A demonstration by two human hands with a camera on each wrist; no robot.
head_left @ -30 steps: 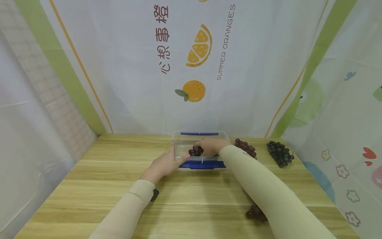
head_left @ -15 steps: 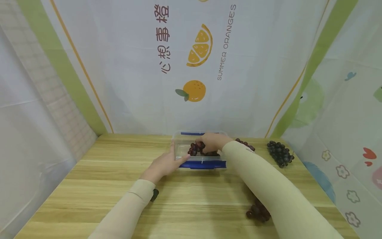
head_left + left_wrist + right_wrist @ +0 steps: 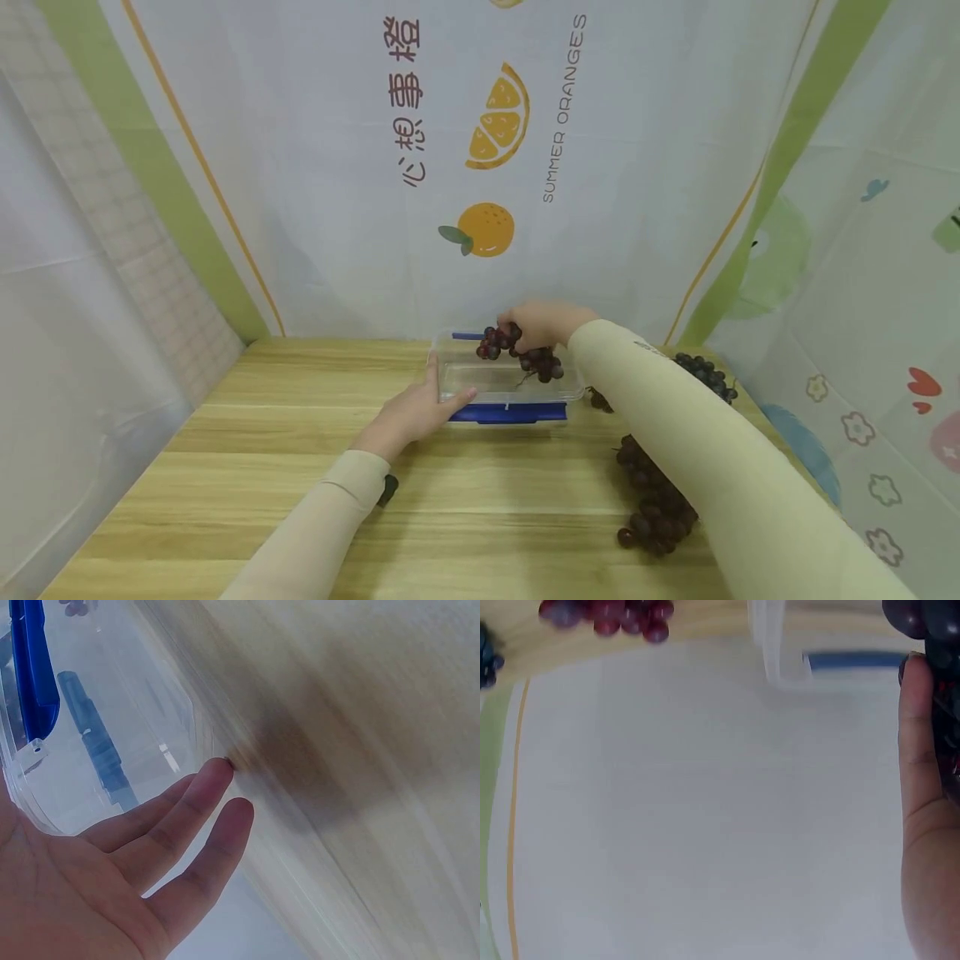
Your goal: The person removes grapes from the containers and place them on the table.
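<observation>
My right hand (image 3: 547, 323) grips a bunch of dark red grapes (image 3: 543, 365) and holds it over a clear plastic food container (image 3: 487, 398) with blue clips. The bunch hangs in two parts, with a bit of stem below. In the right wrist view, grapes (image 3: 949, 705) press against a finger. My left hand (image 3: 412, 415) rests at the container's left front corner, its thumb along the front rim. Seen from the left wrist, several fingers (image 3: 180, 825) lie nearly straight beside the clear wall (image 3: 150, 697).
Reddish grapes (image 3: 656, 517) lie on the wooden table (image 3: 300, 483), partly under my right sleeve. Black grapes (image 3: 705, 373) lie at the far right, partly covered. More grapes (image 3: 600, 400) show beside the container. A printed white curtain (image 3: 337, 250) stands behind the table.
My right hand has lifted the grapes up from inside the container and moved slightly right. The container floor now shows. My left hand has stayed in place.
</observation>
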